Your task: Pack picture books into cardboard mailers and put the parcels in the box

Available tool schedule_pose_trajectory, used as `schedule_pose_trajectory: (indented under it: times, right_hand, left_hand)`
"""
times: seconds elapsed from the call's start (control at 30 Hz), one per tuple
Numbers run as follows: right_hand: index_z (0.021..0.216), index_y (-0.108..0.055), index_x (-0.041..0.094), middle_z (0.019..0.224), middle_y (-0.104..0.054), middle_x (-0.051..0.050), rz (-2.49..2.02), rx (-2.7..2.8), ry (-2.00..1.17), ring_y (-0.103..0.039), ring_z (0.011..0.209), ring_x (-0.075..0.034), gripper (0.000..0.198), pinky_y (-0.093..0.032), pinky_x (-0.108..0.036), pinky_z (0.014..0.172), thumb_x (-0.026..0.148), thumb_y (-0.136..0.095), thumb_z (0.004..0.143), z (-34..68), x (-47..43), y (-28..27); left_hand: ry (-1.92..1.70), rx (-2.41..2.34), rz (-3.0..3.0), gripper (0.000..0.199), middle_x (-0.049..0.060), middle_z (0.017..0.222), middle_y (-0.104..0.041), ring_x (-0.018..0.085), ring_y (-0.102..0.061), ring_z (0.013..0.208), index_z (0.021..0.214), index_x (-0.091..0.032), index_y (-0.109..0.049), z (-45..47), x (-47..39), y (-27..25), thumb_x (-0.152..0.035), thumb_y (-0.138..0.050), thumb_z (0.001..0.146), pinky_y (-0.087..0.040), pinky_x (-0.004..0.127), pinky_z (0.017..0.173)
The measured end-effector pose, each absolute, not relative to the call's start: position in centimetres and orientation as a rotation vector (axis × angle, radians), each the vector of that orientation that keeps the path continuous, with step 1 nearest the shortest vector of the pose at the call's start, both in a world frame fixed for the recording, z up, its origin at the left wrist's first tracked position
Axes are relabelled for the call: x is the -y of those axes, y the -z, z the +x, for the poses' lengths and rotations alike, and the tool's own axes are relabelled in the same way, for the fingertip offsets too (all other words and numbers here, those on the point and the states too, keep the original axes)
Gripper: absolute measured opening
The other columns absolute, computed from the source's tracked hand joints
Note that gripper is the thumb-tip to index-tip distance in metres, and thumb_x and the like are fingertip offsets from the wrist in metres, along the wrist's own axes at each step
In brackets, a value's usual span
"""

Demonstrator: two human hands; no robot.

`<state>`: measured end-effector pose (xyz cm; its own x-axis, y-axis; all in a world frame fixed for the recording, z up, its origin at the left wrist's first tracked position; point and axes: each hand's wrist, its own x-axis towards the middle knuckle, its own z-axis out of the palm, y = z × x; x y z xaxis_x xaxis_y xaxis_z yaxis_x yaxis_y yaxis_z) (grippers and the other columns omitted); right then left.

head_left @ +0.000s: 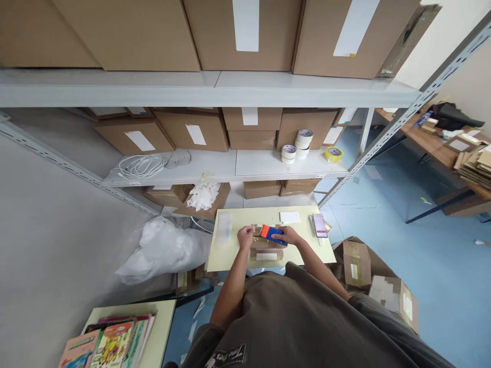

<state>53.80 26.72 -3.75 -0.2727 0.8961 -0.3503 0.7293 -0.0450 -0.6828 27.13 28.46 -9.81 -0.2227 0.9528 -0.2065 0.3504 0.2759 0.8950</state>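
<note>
A small cardboard box (267, 243) with a white label lies on the pale yellow table (230, 254) in front of me. My right hand (288, 235) is closed around a blue and orange tape dispenser (272, 233), which is over the box. My left hand (246, 237) is at the box's left side, its fingers pinched together close to the dispenser's orange end. What those fingers hold, if anything, is too small to make out. Behind the box lies a white paper slip (289, 217). A phone (319, 225) rests at the table's right edge.
Metal shelving (207, 96) with cardboard boxes rises behind the table. White tape rolls (288, 153), a yellow tape roll (333, 154) and a coiled white cable (140, 167) sit on its middle shelf. A plastic bag (164, 248) stands left; open cartons (356, 263) stand right.
</note>
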Motion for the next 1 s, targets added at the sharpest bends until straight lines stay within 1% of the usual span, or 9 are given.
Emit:
schedule_pose_trajectory:
  times: [0.13, 0.2, 0.33, 0.47, 0.57, 0.67, 0.8, 0.9, 1.0]
  right_hand:
    - [0.071, -0.066, 0.021, 0.068, -0.068, -0.001, -1.835, 2.021, -1.217, -0.06, 0.065, -0.017, 0.056, -0.04, -0.026, 0.06, 0.076, -0.071, 0.08, 55.2, -26.3, 3.9]
    - [0.07, -0.065, 0.021, 0.068, -0.068, -0.001, -1.831, 2.015, -1.237, -0.062, 0.066, -0.017, 0.057, -0.04, -0.026, 0.06, 0.077, -0.072, 0.078, 55.5, -26.2, 3.9]
    - [0.072, -0.068, 0.021, 0.07, -0.071, -0.002, -1.834, 1.989, -1.268, -0.064, 0.067, -0.018, 0.056, -0.042, -0.025, 0.06, 0.076, -0.074, 0.077, 56.0, -26.7, 3.8]
    - [0.075, -0.071, 0.021, 0.073, -0.073, -0.003, -1.887, 2.0, -1.274, -0.066, 0.067, -0.019, 0.052, -0.043, -0.026, 0.06, 0.072, -0.076, 0.076, 56.7, -27.0, 4.2]
    - [0.076, -0.073, 0.021, 0.075, -0.074, -0.003, -1.932, 2.022, -1.243, -0.067, 0.07, -0.02, 0.05, -0.043, -0.026, 0.062, 0.071, -0.078, 0.075, 56.7, -27.2, 4.9]
    - [0.081, -0.076, 0.022, 0.079, -0.076, -0.004, -1.987, 2.013, -1.187, -0.068, 0.074, -0.021, 0.046, -0.043, -0.026, 0.062, 0.067, -0.078, 0.077, 56.1, -27.4, 5.5]
    - [0.083, -0.077, 0.022, 0.08, -0.077, -0.005, -2.028, 2.042, -1.164, -0.069, 0.075, -0.022, 0.041, -0.042, -0.027, 0.063, 0.063, -0.078, 0.08, 55.5, -27.8, 5.8]
    - [0.085, -0.078, 0.022, 0.082, -0.077, -0.005, -2.047, 2.032, -1.15, -0.07, 0.076, -0.022, 0.04, -0.042, -0.027, 0.063, 0.062, -0.078, 0.081, 55.3, -27.8, 5.9]
    - [0.085, -0.078, 0.022, 0.082, -0.077, -0.006, -2.089, 2.017, -1.115, -0.07, 0.076, -0.023, 0.041, -0.043, -0.028, 0.063, 0.063, -0.078, 0.082, 55.3, -27.6, 6.2]
  left_hand:
    - [-0.888, -1.81, 1.178, 0.031, 0.006, 0.085, -0.081, 0.024, -0.075, 0.089, 0.082, -0.021, -0.079, 25.8, -27.9, 10.5, -0.043, -0.058, 0.087, -0.057, 0.032, 0.083]
    - [-0.883, -1.833, 1.17, 0.031, 0.005, 0.085, -0.082, 0.025, -0.076, 0.089, 0.081, -0.022, -0.079, 25.0, -27.8, 10.8, -0.043, -0.057, 0.088, -0.057, 0.032, 0.084]
    - [-0.899, -1.95, 1.119, 0.031, 0.005, 0.087, -0.082, 0.025, -0.076, 0.091, 0.087, -0.024, -0.081, 22.9, -27.8, 11.4, -0.044, -0.057, 0.088, -0.057, 0.032, 0.084]
    - [-0.845, -1.982, 1.107, 0.031, 0.006, 0.083, -0.081, 0.027, -0.076, 0.091, 0.088, -0.025, -0.082, 21.5, -27.5, 12.6, -0.047, -0.06, 0.086, -0.057, 0.033, 0.08]
    - [-0.829, -1.997, 1.063, 0.032, 0.007, 0.081, -0.081, 0.027, -0.076, 0.088, 0.084, -0.024, -0.082, 21.7, -27.2, 14.0, -0.047, -0.059, 0.085, -0.057, 0.034, 0.081]
    - [-0.808, -2.01, 1.028, 0.031, 0.008, 0.08, -0.08, 0.026, -0.076, 0.086, 0.079, -0.024, -0.08, 22.4, -27.4, 15.2, -0.043, -0.057, 0.084, -0.057, 0.035, 0.082]
    - [-0.757, -2.007, 0.994, 0.03, 0.009, 0.077, -0.078, 0.027, -0.077, 0.085, 0.078, -0.022, -0.078, 23.5, -27.8, 16.6, -0.039, -0.054, 0.086, -0.058, 0.034, 0.079]
    - [-0.719, -1.976, 0.982, 0.03, 0.012, 0.079, -0.079, 0.029, -0.078, 0.087, 0.084, -0.018, -0.079, 24.9, -27.8, 17.5, -0.035, -0.054, 0.086, -0.058, 0.035, 0.078]
    - [-0.705, -1.915, 1.003, 0.03, 0.014, 0.086, -0.081, 0.031, -0.078, 0.091, 0.095, -0.015, -0.079, 26.4, -27.5, 18.3, -0.035, -0.059, 0.087, -0.058, 0.036, 0.077]
